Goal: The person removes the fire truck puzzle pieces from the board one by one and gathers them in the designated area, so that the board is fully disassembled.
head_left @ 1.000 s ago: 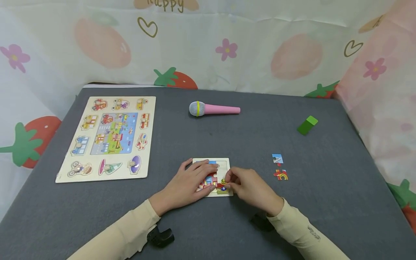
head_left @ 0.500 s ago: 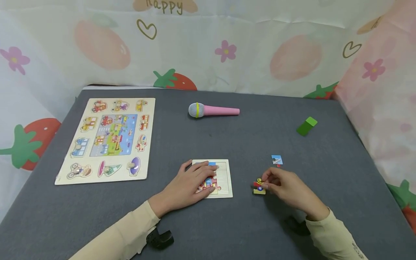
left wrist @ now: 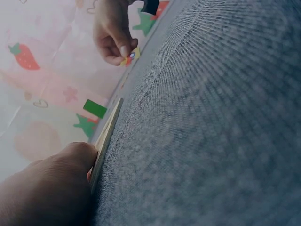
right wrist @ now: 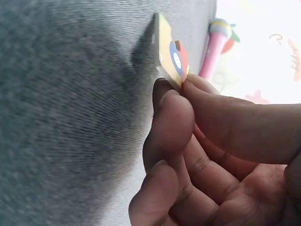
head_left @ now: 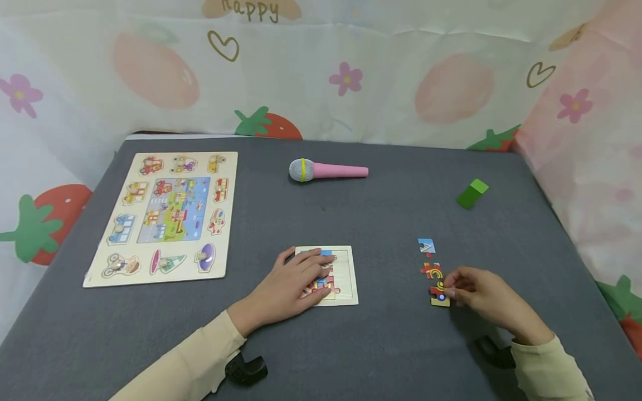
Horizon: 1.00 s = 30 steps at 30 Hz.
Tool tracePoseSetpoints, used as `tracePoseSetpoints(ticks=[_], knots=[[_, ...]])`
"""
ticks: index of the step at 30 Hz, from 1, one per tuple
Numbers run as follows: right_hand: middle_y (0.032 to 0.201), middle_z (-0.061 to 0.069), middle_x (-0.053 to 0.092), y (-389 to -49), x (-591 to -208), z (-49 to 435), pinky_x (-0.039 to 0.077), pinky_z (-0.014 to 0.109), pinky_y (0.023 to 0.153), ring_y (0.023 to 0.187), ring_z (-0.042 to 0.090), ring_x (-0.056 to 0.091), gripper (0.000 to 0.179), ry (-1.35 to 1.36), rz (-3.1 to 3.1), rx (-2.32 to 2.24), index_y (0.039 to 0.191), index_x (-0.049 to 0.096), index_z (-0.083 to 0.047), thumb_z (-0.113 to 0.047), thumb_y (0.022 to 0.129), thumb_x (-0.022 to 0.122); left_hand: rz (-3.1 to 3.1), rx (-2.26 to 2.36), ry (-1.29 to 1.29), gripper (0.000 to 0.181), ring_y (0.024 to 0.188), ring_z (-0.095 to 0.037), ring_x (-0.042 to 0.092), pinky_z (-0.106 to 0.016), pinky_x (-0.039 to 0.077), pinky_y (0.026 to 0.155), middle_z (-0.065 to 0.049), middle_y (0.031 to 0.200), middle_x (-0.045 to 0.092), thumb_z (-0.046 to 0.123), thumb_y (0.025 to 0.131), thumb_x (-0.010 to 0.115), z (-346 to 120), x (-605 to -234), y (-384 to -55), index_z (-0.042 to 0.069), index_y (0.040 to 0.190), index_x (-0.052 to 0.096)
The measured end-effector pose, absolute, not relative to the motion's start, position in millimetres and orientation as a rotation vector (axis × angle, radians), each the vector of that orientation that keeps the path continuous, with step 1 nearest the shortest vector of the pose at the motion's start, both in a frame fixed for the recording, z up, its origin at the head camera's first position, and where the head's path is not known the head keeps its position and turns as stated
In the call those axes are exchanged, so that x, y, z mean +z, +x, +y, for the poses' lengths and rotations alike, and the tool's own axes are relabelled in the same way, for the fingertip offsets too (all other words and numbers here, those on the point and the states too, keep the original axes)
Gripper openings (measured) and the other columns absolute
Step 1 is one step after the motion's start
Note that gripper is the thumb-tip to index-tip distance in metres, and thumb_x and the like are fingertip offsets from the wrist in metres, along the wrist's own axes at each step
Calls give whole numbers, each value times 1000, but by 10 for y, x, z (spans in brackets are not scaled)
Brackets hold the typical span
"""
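My left hand (head_left: 288, 284) lies with fairly straight fingers over the small puzzle tray (head_left: 346, 278), covering its left part and several pieces set in it. The right side of the tray frame shows bare wood. My right hand (head_left: 489, 298) pinches a puzzle piece (head_left: 440, 301) between thumb and fingers, low over the cloth. In the right wrist view this puzzle piece (right wrist: 165, 47) is yellow, blue and red and stands tilted. Just beyond it lie a red and yellow puzzle piece (head_left: 431, 270) and a blue puzzle piece (head_left: 427, 245).
A large knob puzzle board (head_left: 228, 262) with vehicle shapes lies at the left of the grey table (head_left: 321, 356). A pink toy microphone (head_left: 336, 171) is at the back. A green block (head_left: 472, 194) stands at the back right. A printed curtain (head_left: 381, 117) hangs behind.
My right hand has lifted the yellow, blue and red piece off the tray and carried it right, close to the two loose pieces. My left hand has stayed on the tray.
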State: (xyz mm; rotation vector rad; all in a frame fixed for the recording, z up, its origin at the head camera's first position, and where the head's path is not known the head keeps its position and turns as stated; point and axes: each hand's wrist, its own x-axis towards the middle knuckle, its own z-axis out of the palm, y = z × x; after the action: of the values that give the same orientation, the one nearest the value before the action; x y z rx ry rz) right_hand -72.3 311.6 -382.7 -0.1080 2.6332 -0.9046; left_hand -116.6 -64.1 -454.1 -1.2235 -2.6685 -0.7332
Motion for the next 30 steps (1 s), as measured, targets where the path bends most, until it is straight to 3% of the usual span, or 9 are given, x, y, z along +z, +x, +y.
tracePoseSetpoints(ticks=[18,23,30], knots=[[83,0,60,-666,-3828,2955,44,28,59,69,10,54,14,-181,2761,-747,95,60,-7,-16,88,69,-2706,-831,-1157,29,137,-25,33,-53,22,109,-7,141,45,46,93,58,-649,-4534,-1171,23,108,68],[84,-1,60,-748,-3683,2693,45,29,61,69,8,54,11,-296,2864,-702,94,62,-10,-19,91,66,-2643,-740,-1127,23,130,-26,44,-50,32,104,-9,131,55,44,93,59,-660,-4520,-1187,29,104,72],[78,-3,59,-1004,-3650,2109,44,28,60,66,10,52,8,-455,2867,-801,93,63,-12,-19,91,66,-2514,-607,-1089,20,111,-21,58,-42,45,87,-5,114,66,41,92,62,-667,-4495,-1199,31,102,77]])
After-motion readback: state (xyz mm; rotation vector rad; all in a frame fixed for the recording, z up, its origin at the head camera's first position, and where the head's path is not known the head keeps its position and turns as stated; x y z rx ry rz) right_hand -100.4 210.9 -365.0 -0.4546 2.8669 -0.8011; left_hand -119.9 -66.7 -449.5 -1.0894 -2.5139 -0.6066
